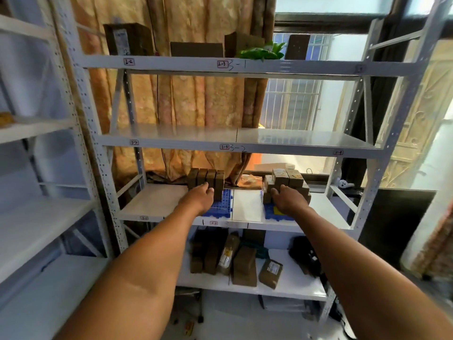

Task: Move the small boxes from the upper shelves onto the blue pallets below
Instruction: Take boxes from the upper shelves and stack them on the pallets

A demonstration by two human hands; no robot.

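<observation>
White shelving [245, 141], handwritten "3-2" label [239, 148]

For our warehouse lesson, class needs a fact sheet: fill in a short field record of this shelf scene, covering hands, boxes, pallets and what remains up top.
left hand: on the row of upright boxes
right hand: on the stacked boxes
left pallet: blue, holds the upright row
right pallet: blue, holds the stack
top shelf: several boxes still there
middle shelf: no boxes seen
</observation>
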